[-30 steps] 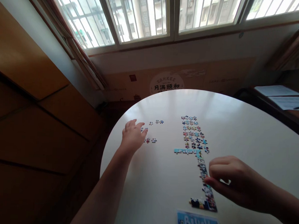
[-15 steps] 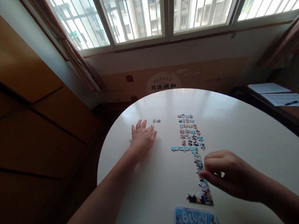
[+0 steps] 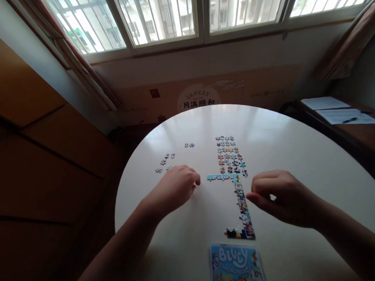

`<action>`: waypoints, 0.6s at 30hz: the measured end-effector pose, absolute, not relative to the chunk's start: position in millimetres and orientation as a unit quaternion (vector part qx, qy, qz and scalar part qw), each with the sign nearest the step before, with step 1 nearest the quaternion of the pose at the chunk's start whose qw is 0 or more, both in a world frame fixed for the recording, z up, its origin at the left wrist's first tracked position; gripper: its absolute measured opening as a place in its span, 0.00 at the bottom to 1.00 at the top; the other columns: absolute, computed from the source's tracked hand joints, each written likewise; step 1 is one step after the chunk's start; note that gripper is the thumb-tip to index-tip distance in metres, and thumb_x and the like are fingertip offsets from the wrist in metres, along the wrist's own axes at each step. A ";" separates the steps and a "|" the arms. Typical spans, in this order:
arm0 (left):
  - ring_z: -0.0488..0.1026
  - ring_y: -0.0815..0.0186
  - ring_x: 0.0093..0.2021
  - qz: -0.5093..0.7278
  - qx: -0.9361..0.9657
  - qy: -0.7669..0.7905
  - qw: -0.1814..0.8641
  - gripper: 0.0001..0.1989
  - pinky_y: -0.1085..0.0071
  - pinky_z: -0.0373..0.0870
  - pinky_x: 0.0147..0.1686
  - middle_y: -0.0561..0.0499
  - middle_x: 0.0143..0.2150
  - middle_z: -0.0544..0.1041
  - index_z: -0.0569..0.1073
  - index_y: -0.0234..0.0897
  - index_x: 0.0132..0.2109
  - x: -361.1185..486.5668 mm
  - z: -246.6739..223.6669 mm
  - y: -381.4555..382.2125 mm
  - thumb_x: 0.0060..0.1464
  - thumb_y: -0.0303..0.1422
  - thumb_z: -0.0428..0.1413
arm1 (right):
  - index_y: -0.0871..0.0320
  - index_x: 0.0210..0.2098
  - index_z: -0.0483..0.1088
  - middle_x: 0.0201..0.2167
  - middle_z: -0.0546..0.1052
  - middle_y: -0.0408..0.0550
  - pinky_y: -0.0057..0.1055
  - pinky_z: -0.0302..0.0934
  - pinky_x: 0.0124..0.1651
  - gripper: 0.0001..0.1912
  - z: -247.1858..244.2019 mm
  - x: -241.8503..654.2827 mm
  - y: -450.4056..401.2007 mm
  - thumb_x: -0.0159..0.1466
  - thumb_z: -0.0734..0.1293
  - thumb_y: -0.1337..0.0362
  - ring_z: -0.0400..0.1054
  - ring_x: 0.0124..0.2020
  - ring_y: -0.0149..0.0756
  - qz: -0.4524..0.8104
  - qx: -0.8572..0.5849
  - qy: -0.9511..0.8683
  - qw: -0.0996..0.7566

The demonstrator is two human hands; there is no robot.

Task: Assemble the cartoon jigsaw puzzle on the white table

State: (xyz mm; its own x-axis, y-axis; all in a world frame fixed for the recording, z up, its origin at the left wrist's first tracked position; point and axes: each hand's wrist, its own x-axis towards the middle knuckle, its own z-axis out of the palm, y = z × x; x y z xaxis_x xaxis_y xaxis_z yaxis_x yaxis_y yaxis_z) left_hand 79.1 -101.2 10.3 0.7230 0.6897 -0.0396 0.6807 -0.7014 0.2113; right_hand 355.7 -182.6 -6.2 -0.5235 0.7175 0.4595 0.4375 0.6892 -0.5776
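My left hand (image 3: 177,187) is over the white round table (image 3: 183,248), its fingers curled together and pointing right; what they hold, if anything, is hidden. Several loose puzzle pieces (image 3: 163,162) lie just beyond and left of it, and two more (image 3: 189,145) sit farther back. My right hand (image 3: 278,196) is closed, thumb against curled fingers, right of the joined puzzle border (image 3: 241,196); nothing can be made out in its pinch. That border has a top strip, a right side and a short bottom part. Rows of loose pieces (image 3: 229,150) lie behind it.
A blue Bluey picture card or box (image 3: 236,267) lies at the near side of the table. Papers (image 3: 347,115) with a pen rest on a dark side table at the right. Wooden cabinets (image 3: 34,163) stand on the left, beneath a curtain and barred windows.
My left hand has drawn nearer and slightly right, its spread fingers now curled, uncovering loose pieces. My right hand keeps its pinched shape beside the border. The view has shifted slightly.
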 end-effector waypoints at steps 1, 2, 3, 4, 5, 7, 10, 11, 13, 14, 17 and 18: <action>0.78 0.59 0.46 0.017 0.918 0.385 0.098 0.14 0.61 0.74 0.48 0.50 0.44 0.84 0.82 0.41 0.42 78.2 11.6 -100.5 0.56 0.22 0.55 | 0.56 0.24 0.53 0.19 0.59 0.37 0.24 0.48 0.24 0.20 -6.3 355.6 -182.5 0.70 0.64 0.65 0.52 0.20 0.24 0.201 -0.339 -0.851 0.348; 0.77 0.58 0.47 0.018 0.914 0.395 0.090 0.15 0.60 0.73 0.48 0.50 0.46 0.83 0.81 0.41 0.45 77.5 12.0 -98.8 0.56 0.22 0.55 | 0.56 0.24 0.54 0.19 0.59 0.37 0.24 0.48 0.24 0.20 -6.7 355.1 -182.5 0.70 0.64 0.65 0.52 0.20 0.24 0.203 -0.337 -0.852 0.346; 0.77 0.58 0.49 0.023 0.912 0.401 0.084 0.16 0.59 0.73 0.50 0.50 0.49 0.82 0.80 0.41 0.48 77.0 11.4 -96.4 0.57 0.22 0.55 | 0.56 0.24 0.54 0.19 0.59 0.37 0.24 0.48 0.24 0.20 -7.4 354.3 -182.5 0.70 0.64 0.65 0.53 0.20 0.24 0.206 -0.333 -0.854 0.344; 0.76 0.58 0.51 0.029 0.912 0.400 0.082 0.17 0.59 0.72 0.51 0.49 0.51 0.82 0.80 0.41 0.51 76.9 10.0 -93.4 0.57 0.22 0.56 | 0.56 0.24 0.55 0.20 0.60 0.38 0.24 0.48 0.24 0.20 -8.2 353.4 -182.7 0.70 0.64 0.64 0.53 0.20 0.24 0.207 -0.331 -0.855 0.341; 0.75 0.57 0.53 0.032 0.914 0.397 0.084 0.18 0.59 0.72 0.53 0.49 0.52 0.81 0.79 0.41 0.52 76.9 7.7 -90.3 0.57 0.23 0.56 | 0.56 0.24 0.55 0.20 0.60 0.38 0.24 0.48 0.24 0.20 -9.1 352.5 -182.8 0.70 0.64 0.64 0.54 0.20 0.24 0.207 -0.330 -0.857 0.339; 0.75 0.57 0.54 0.030 0.918 0.386 0.089 0.17 0.59 0.72 0.53 0.49 0.53 0.81 0.79 0.41 0.53 77.5 2.0 -84.5 0.58 0.25 0.56 | 0.56 0.23 0.55 0.20 0.60 0.38 0.24 0.48 0.24 0.20 -10.8 351.2 -183.1 0.70 0.64 0.64 0.53 0.21 0.24 0.203 -0.332 -0.859 0.334; 0.76 0.57 0.51 0.020 0.922 0.375 0.093 0.15 0.61 0.72 0.50 0.48 0.49 0.82 0.80 0.42 0.51 79.0 -4.7 -80.1 0.60 0.27 0.54 | 0.56 0.23 0.54 0.19 0.59 0.37 0.25 0.48 0.24 0.20 -12.3 351.7 -183.0 0.70 0.64 0.64 0.52 0.20 0.24 0.202 -0.335 -0.858 0.333; 0.76 0.57 0.50 0.016 0.921 0.378 0.092 0.15 0.62 0.72 0.49 0.48 0.48 0.82 0.80 0.42 0.50 79.4 -5.3 -80.4 0.60 0.27 0.54 | 0.56 0.23 0.54 0.19 0.58 0.37 0.24 0.48 0.24 0.20 -12.6 352.3 -182.8 0.70 0.64 0.64 0.52 0.20 0.24 0.204 -0.334 -0.857 0.334; 0.76 0.57 0.48 0.004 0.915 0.393 0.089 0.14 0.63 0.72 0.47 0.48 0.47 0.83 0.81 0.42 0.48 80.1 -3.8 -83.2 0.59 0.28 0.54 | 0.56 0.23 0.55 0.20 0.59 0.37 0.24 0.48 0.24 0.20 -12.8 353.6 -182.4 0.70 0.65 0.63 0.53 0.20 0.24 0.206 -0.335 -0.856 0.337; 0.77 0.57 0.47 -0.004 0.912 0.401 0.088 0.13 0.63 0.72 0.46 0.48 0.47 0.83 0.81 0.42 0.47 80.2 -1.9 -85.4 0.59 0.29 0.55 | 0.56 0.23 0.55 0.20 0.59 0.37 0.24 0.48 0.24 0.20 -12.7 354.1 -182.2 0.70 0.65 0.63 0.53 0.20 0.24 0.208 -0.335 -0.855 0.337; 0.77 0.57 0.46 -0.030 0.904 0.416 0.099 0.14 0.64 0.71 0.44 0.47 0.48 0.82 0.81 0.42 0.48 80.2 5.3 -92.3 0.57 0.30 0.55 | 0.56 0.23 0.56 0.20 0.59 0.37 0.25 0.48 0.24 0.20 -12.0 354.5 -182.2 0.70 0.64 0.63 0.53 0.20 0.24 0.210 -0.336 -0.854 0.338; 0.77 0.57 0.46 -0.037 0.902 0.417 0.109 0.14 0.65 0.71 0.43 0.47 0.48 0.82 0.80 0.42 0.48 79.9 7.4 -93.8 0.57 0.30 0.55 | 0.56 0.23 0.56 0.20 0.59 0.37 0.25 0.48 0.24 0.20 -11.6 354.4 -182.3 0.70 0.64 0.63 0.53 0.20 0.24 0.208 -0.336 -0.854 0.339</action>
